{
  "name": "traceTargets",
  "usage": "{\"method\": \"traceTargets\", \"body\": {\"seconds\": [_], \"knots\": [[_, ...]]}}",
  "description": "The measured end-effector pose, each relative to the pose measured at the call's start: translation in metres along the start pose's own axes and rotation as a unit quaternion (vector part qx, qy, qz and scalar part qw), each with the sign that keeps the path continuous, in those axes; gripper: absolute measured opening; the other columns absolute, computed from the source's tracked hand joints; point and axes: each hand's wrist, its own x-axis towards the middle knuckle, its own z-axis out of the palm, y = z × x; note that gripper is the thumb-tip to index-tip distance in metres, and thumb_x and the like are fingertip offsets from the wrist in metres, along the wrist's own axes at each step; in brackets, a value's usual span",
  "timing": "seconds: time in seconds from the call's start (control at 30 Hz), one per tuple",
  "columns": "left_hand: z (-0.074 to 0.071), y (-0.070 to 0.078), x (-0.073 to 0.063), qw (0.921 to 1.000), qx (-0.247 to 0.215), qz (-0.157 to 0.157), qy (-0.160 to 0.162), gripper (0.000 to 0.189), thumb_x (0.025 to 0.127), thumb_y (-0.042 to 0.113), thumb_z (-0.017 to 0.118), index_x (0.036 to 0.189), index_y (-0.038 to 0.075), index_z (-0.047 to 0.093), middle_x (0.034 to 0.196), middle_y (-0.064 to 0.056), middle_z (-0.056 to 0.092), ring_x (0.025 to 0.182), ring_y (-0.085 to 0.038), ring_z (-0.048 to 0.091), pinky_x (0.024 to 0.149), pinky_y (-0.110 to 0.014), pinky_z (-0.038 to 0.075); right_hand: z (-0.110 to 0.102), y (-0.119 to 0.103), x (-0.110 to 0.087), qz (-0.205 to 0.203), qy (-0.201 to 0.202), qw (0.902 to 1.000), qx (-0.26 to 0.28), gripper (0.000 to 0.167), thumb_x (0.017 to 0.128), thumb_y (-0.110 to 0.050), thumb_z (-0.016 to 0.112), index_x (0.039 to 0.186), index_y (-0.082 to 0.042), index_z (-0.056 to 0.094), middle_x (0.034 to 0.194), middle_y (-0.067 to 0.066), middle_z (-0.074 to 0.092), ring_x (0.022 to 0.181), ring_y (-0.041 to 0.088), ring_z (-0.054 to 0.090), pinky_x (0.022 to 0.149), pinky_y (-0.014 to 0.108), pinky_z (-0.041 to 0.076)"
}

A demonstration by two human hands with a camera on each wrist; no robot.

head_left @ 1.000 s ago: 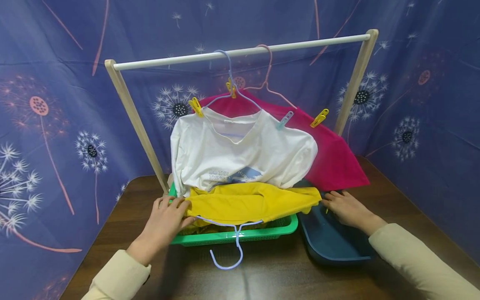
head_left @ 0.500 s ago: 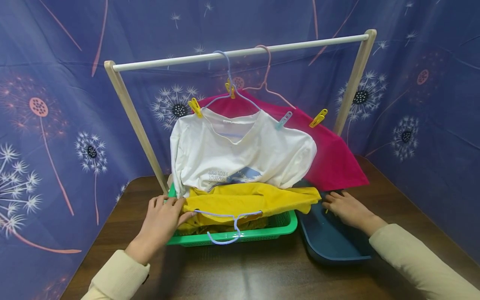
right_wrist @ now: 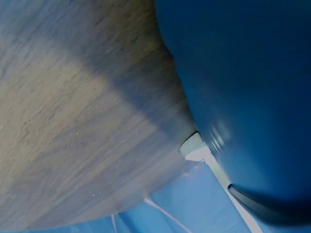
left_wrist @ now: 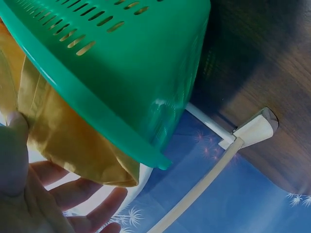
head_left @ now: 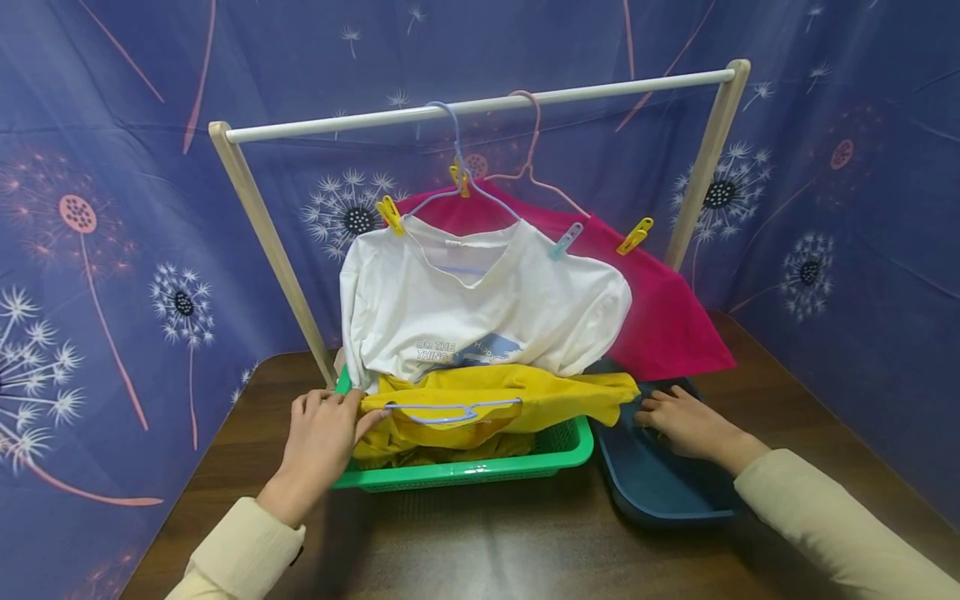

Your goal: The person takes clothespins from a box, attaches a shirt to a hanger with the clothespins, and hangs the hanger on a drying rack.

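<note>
A yellow garment (head_left: 555,400) lies folded over the green basket (head_left: 480,473), with a pale-blue hanger (head_left: 468,414) at its opening. My left hand (head_left: 322,433) pinches the garment's left edge, thumb in front and fingers behind; the left wrist view shows the thumb (left_wrist: 18,127) against the cloth. My right hand (head_left: 682,423) is over the dark blue bin (head_left: 667,492), near the garment's right end. A small yellow bit shows under its curled fingers, and I cannot tell whether they hold it. The right wrist view shows the bin's outside but not the hand.
Behind stands a rack with a white rail (head_left: 322,125) and wooden posts. A white shirt (head_left: 450,308) and a magenta garment (head_left: 660,317) hang there on hangers, with yellow clothespins (head_left: 635,237) and a light-blue clothespin (head_left: 567,240). Wooden table (head_left: 480,542) underneath; patterned curtain around.
The pale-blue hanger's hook has swung up and away from me, from over the table to flat against the yellow garment. The left hand has shifted slightly left; the right hand slightly left too.
</note>
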Motion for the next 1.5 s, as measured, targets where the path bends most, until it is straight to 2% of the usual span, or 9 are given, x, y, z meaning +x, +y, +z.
{"method": "traceTargets", "body": {"seconds": [0.17, 0.43, 0.57, 0.73, 0.87, 0.97, 1.17, 1.37, 1.5], "knots": [[0.0, 0.0, 0.0, 0.9997, -0.008, -0.012, 0.019, 0.038, 0.083, 0.045, 0.06, 0.076, 0.008, 0.05, 0.067, -0.013, 0.063, 0.088, -0.039, 0.055, 0.08, -0.049, 0.036, -0.004, -0.001, 0.0, 0.003, -0.004, 1.0, 0.001, 0.035, 0.062, -0.012, 0.081, 0.093, -0.014, 0.065, 0.088, -0.001, 0.065, 0.085, 0.024, 0.057, 0.071, 0.044, 0.045], [0.001, -0.001, 0.002, 0.9987, -0.015, -0.022, 0.044, 0.042, 0.08, 0.044, 0.064, 0.072, 0.007, 0.045, 0.062, -0.013, 0.062, 0.083, -0.036, 0.057, 0.077, -0.048, 0.037, -0.01, -0.004, 0.003, 0.002, 0.006, 0.9996, -0.026, 0.028, 0.061, -0.021, 0.081, 0.085, -0.013, 0.068, 0.077, -0.003, 0.058, 0.071, 0.018, 0.051, 0.06, 0.03, 0.032], [0.001, -0.002, 0.003, 0.9978, -0.013, -0.019, 0.062, 0.042, 0.079, 0.043, 0.066, 0.07, 0.008, 0.044, 0.058, -0.01, 0.059, 0.08, -0.035, 0.057, 0.076, -0.047, 0.038, -0.018, -0.008, 0.005, 0.007, 0.018, 0.9994, -0.029, 0.028, 0.061, -0.02, 0.08, 0.083, -0.012, 0.066, 0.075, -0.004, 0.054, 0.07, 0.018, 0.049, 0.061, 0.032, 0.036], [0.001, -0.003, 0.004, 0.9963, -0.011, -0.011, 0.084, 0.042, 0.079, 0.042, 0.066, 0.065, 0.011, 0.041, 0.049, -0.004, 0.049, 0.074, -0.034, 0.055, 0.074, -0.046, 0.038, -0.032, -0.013, 0.008, 0.028, 0.024, 0.9989, -0.028, 0.033, 0.06, -0.02, 0.081, 0.086, -0.009, 0.064, 0.076, -0.003, 0.055, 0.074, 0.021, 0.052, 0.07, 0.04, 0.044], [0.0, -0.002, 0.006, 0.9962, -0.013, -0.018, 0.084, 0.043, 0.079, 0.042, 0.066, 0.062, 0.012, 0.041, 0.046, -0.002, 0.045, 0.071, -0.033, 0.054, 0.072, -0.045, 0.037, -0.046, -0.016, 0.011, 0.056, 0.024, 0.998, -0.017, 0.039, 0.06, -0.019, 0.082, 0.093, -0.006, 0.064, 0.088, 0.006, 0.063, 0.084, 0.031, 0.058, 0.078, 0.051, 0.046], [0.0, -0.002, 0.007, 0.9964, -0.015, -0.027, 0.08, 0.043, 0.079, 0.044, 0.065, 0.061, 0.013, 0.041, 0.046, -0.001, 0.045, 0.069, -0.031, 0.052, 0.07, -0.044, 0.036, -0.054, -0.015, 0.012, 0.067, 0.034, 0.9971, -0.014, 0.041, 0.061, -0.019, 0.082, 0.095, -0.005, 0.065, 0.092, 0.009, 0.065, 0.088, 0.032, 0.058, 0.08, 0.052, 0.046], [0.0, -0.003, 0.01, 0.9962, -0.022, -0.039, 0.075, 0.044, 0.079, 0.048, 0.063, 0.059, 0.015, 0.042, 0.045, 0.001, 0.044, 0.065, -0.029, 0.05, 0.068, -0.042, 0.033, -0.063, -0.011, 0.012, 0.064, 0.07, 0.9953, -0.017, 0.04, 0.06, -0.019, 0.082, 0.094, -0.008, 0.065, 0.085, 0.003, 0.063, 0.079, 0.022, 0.053, 0.068, 0.042, 0.047], [-0.001, -0.003, 0.013, 0.9964, -0.015, -0.049, 0.067, 0.046, 0.079, 0.05, 0.062, 0.055, 0.015, 0.045, 0.043, 0.001, 0.044, 0.065, -0.03, 0.051, 0.067, -0.043, 0.035, -0.074, -0.008, 0.013, 0.062, 0.112, 0.9918, -0.004, 0.038, 0.059, -0.016, 0.081, 0.093, -0.011, 0.067, 0.082, -0.001, 0.062, 0.078, 0.019, 0.053, 0.062, 0.032, 0.042], [-0.002, -0.004, 0.015, 0.996, -0.01, -0.05, 0.073, 0.048, 0.078, 0.051, 0.063, 0.051, 0.016, 0.045, 0.041, 0.001, 0.04, 0.063, -0.029, 0.051, 0.064, -0.041, 0.035, -0.081, -0.008, 0.014, 0.055, 0.141, 0.9885, -0.001, 0.038, 0.059, -0.014, 0.081, 0.095, -0.01, 0.067, 0.084, 0.001, 0.063, 0.079, 0.02, 0.054, 0.061, 0.032, 0.041]]}}
